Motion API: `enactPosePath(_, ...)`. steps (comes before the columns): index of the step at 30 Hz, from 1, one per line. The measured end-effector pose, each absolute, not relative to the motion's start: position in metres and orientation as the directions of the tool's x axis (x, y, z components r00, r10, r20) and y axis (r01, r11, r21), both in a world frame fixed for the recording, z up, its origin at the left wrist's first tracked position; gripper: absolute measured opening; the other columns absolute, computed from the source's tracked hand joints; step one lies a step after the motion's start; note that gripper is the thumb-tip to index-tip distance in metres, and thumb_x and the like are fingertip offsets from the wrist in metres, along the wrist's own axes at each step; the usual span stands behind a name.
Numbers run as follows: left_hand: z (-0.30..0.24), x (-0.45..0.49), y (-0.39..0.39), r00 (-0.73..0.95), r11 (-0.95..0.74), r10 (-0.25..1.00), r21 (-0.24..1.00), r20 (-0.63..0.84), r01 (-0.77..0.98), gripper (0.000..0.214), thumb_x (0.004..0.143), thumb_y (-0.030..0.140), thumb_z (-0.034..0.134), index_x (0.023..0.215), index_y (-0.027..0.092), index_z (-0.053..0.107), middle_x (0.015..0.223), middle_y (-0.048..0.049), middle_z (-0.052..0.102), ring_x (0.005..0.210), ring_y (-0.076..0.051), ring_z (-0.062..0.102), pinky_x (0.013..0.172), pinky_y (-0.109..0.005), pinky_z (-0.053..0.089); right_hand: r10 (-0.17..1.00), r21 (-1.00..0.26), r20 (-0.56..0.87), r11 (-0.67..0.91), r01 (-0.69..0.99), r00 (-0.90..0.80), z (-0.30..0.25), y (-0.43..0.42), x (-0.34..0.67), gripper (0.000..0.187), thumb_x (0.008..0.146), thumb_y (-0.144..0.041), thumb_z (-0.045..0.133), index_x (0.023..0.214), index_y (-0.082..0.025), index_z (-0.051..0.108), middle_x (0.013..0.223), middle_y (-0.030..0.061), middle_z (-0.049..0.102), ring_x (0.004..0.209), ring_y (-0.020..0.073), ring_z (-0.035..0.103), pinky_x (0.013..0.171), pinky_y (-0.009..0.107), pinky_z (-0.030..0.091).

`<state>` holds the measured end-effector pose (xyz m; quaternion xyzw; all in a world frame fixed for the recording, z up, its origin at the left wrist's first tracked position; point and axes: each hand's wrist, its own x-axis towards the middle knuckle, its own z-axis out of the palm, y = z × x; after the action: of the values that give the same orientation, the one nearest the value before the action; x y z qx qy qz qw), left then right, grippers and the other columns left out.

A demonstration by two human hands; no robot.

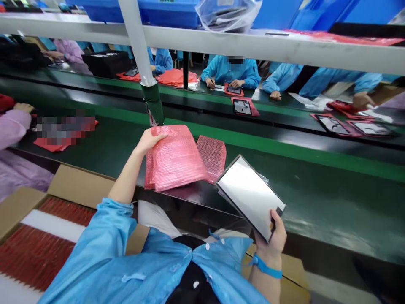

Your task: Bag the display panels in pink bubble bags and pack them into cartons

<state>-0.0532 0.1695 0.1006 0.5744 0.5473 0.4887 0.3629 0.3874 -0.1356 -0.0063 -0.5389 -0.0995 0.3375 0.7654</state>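
My left hand (148,140) reaches forward and grips the top edge of a stack of pink bubble-wrap bags (174,160) lying on the dark green belt (303,202). One more pink bag (212,156) lies just right of the stack. My right hand (272,240), with a blue wrist strap, is closed on the lower corner of a flat rectangular screen panel (249,195) with a pale reflective face. The panel is tilted and held above the belt's near edge.
An open cardboard box (76,185) packed with red bags and white foam sits at my left. A grey post (139,59) stands just beyond the stack. Across the belt, workers in blue coats handle panels on red bags (243,106). A person in pink sits far left.
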Motion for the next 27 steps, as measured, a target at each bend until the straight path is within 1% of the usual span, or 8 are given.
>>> enactPosePath(3,0.104,-0.061,0.183,-0.061,-0.180,0.949,0.692,0.309,0.699,0.079,0.086,0.041,0.084,0.155,0.010,0.060,0.159,-0.0262,0.061,0.150,-0.047,0.057,0.127,-0.064,0.043,0.624,-0.856,-0.297,0.162,-0.492,0.723,0.005,-0.134,0.374,0.036,0.075,-0.042,0.089,0.105,-0.027,0.078,0.090,-0.0035,0.081,0.078,0.0195,0.078,0.070,0.032,0.069)
enactPosePath(5,0.102,-0.063,0.172,0.055,-0.247,0.926,0.486,0.374,0.838,0.081,0.095,0.041,0.074,0.167,0.014,0.048,0.174,-0.0236,0.046,0.162,-0.045,0.042,0.133,-0.064,0.034,0.619,-0.836,-0.341,0.145,-0.529,0.708,0.016,-0.130,0.356,0.040,0.075,-0.042,0.090,0.108,-0.026,0.077,0.093,-0.0038,0.083,0.076,0.0175,0.078,0.066,0.028,0.067)
enactPosePath(8,0.087,-0.066,0.131,0.384,-0.428,0.903,0.339,0.191,0.838,0.065,0.103,0.053,0.064,0.160,0.023,0.059,0.171,-0.0149,0.054,0.162,-0.038,0.046,0.136,-0.058,0.032,0.654,-0.837,-0.341,0.117,-0.535,0.675,0.030,-0.122,0.328,0.042,0.071,-0.041,0.094,0.104,-0.023,0.076,0.095,-0.0030,0.083,0.079,0.0166,0.078,0.067,0.025,0.066)
enactPosePath(13,0.054,-0.051,0.086,0.269,-0.286,0.958,0.443,0.103,0.849,0.076,0.108,0.066,0.052,0.172,0.025,0.045,0.186,-0.0152,0.026,0.174,-0.043,0.019,0.136,-0.075,0.014,0.866,-0.837,-0.212,0.079,-0.542,0.454,0.056,-0.085,0.273,0.045,0.071,-0.041,0.100,0.103,-0.024,0.073,0.099,-0.0017,0.083,0.089,0.0180,0.079,0.074,0.027,0.066)
enactPosePath(17,0.042,-0.035,0.098,0.149,-0.263,0.964,0.681,0.222,0.683,0.074,0.102,0.062,0.066,0.163,0.023,0.055,0.182,-0.0193,0.035,0.173,-0.044,0.021,0.137,-0.074,0.006,0.970,-0.772,-0.151,0.003,-0.636,0.188,0.080,-0.025,0.201,0.042,0.077,-0.041,0.098,0.104,-0.025,0.070,0.096,-0.0007,0.081,0.089,0.0194,0.078,0.079,0.035,0.070)
enactPosePath(21,0.038,-0.042,0.097,-0.122,-0.327,0.903,0.843,0.412,0.428,0.059,0.106,0.058,0.059,0.152,0.022,0.062,0.170,-0.0192,0.053,0.165,-0.035,0.042,0.139,-0.058,0.026,0.989,-0.717,-0.145,-0.109,-0.689,-0.006,0.086,0.016,0.148,0.044,0.078,-0.042,0.098,0.101,-0.024,0.065,0.100,-0.0004,0.083,0.089,0.0200,0.081,0.083,0.036,0.071)
enactPosePath(24,0.037,-0.054,0.071,-0.152,-0.358,0.882,0.843,0.447,0.401,0.048,0.109,0.054,0.054,0.142,0.022,0.069,0.156,-0.0176,0.066,0.152,-0.032,0.057,0.134,-0.054,0.037,0.941,-0.800,-0.206,-0.320,-0.508,-0.268,0.070,0.004,0.153,0.051,0.079,-0.058,0.096,0.097,-0.023,0.064,0.092,0.0024,0.083,0.070,0.0201,0.081,0.065,0.032,0.068)
enactPosePath(27,0.034,-0.060,0.039,0.056,-0.404,0.900,0.777,0.433,0.483,0.040,0.110,0.051,0.055,0.131,0.025,0.078,0.153,-0.0130,0.070,0.151,-0.031,0.059,0.134,-0.055,0.038,0.900,-0.919,-0.252,-0.338,-0.204,-0.355,0.041,-0.039,0.194,0.055,0.086,-0.072,0.085,0.095,-0.020,0.067,0.073,0.0037,0.079,0.054,0.0171,0.073,0.048,0.023,0.056)
